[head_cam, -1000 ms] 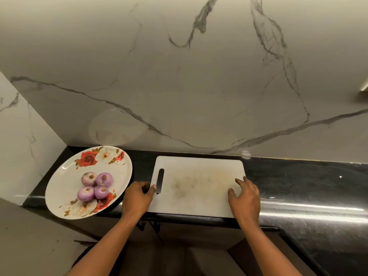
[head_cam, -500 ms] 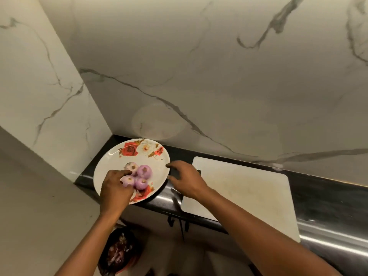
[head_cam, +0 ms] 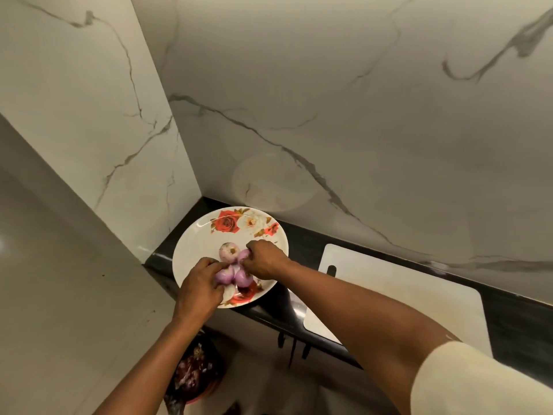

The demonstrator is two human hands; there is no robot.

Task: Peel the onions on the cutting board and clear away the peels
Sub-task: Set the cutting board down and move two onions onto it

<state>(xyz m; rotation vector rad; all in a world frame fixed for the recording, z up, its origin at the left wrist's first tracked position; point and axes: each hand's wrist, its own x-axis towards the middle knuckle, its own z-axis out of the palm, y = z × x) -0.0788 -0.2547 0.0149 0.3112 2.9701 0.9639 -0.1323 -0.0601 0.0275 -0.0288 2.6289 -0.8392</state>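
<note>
The fingers of the left hand [head_cam: 200,287] are curling round the lower-left onion [head_cam: 225,275], thumb and fingertips closing on its sides. The fingers of the right hand [head_cam: 264,259] are bending down and pinching the upper-right onion [head_cam: 243,255], which they are mostly hiding. Both belong to four onions [head_cam: 229,252] that are sitting bunched at the centre of the floral plate [head_cam: 191,244]. They are looking pale purple and glossy, so I am judging them already peeled.

At 3 o'clock from the plate, the white cutting board [head_cam: 389,290] is lying on the black counter [head_cam: 305,244] with no onions or peels showing on it. At 6 o'clock, below the counter edge, a bin [head_cam: 209,389] is holding dark reddish scraps [head_cam: 191,368] that are probably the peels, though they are too blurred to be sure. By that reading, the peeling and clearing are looking done or very nearly so. Only handling of the finished onions is remaining.
</note>
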